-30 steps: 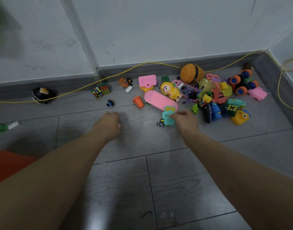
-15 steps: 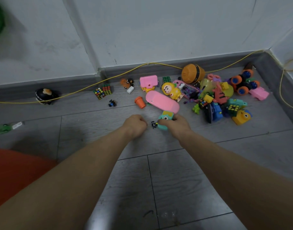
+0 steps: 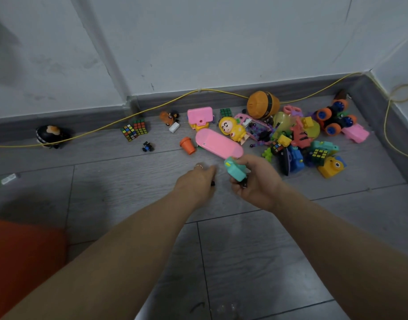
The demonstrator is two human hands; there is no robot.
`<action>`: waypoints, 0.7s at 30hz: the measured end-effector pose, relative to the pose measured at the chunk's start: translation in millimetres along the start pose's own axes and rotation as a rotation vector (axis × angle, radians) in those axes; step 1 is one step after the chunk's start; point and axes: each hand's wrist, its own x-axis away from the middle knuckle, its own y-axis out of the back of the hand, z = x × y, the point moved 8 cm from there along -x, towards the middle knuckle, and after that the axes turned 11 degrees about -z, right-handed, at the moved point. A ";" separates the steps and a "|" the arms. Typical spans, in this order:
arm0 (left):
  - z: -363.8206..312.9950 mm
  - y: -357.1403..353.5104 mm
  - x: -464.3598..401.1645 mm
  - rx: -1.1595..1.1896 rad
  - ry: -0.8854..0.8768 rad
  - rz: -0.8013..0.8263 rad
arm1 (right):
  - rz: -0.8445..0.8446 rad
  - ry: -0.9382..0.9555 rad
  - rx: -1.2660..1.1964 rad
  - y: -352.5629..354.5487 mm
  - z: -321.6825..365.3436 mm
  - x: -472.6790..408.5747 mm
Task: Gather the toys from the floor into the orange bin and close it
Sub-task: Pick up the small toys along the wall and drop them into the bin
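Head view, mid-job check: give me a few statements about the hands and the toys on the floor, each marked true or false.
1. The right hand holds a teal toy. True.
2. The orange toy cup lies right of the pink oval board. False: it lies left of it.
3. The left hand grips the yellow doll. False: the doll lies on the floor by the pile.
4. Two puzzle cubes sit apart, left of the pile. True.
5. The yellow cable runs along the baseboard. True.

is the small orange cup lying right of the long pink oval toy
No, the small orange cup sits on the floor to the left of the long pink oval toy, just beside its left end.
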 end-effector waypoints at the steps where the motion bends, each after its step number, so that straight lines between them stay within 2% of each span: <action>1: -0.8 -1.1 -2.8 -0.011 -0.005 -0.004 | 0.017 -0.012 -0.028 -1.2 1.4 0.3; 4: 2.8 4.5 -9.0 0.087 0.055 -0.086 | 0.070 -0.047 -0.117 -9.1 4.9 0.2; 6: 17.4 10.9 -12.9 0.287 0.242 -0.148 | 0.071 -0.043 -0.137 -14.2 8.4 -3.6; 8: 34.3 11.6 -14.7 0.504 0.474 -0.154 | 0.017 -0.017 -0.062 -17.1 10.4 -11.0; 10: 41.4 9.2 -18.6 0.721 0.600 -0.158 | -0.120 0.055 0.150 -13.8 14.1 -22.6; 12: 38.8 8.5 -22.0 0.895 0.650 -0.142 | -0.312 0.208 0.430 -5.9 26.5 -31.4; 14: 33.3 3.3 -23.9 1.042 0.718 -0.067 | -0.445 0.424 0.579 -0.9 45.7 -33.2; 17: 24.1 -6.6 -26.6 1.249 0.843 0.018 | -0.532 0.685 0.703 1.0 69.8 -26.5; 21: 16.9 -9.6 -33.5 1.432 0.953 0.020 | -0.618 0.968 0.960 -2.2 99.3 -24.2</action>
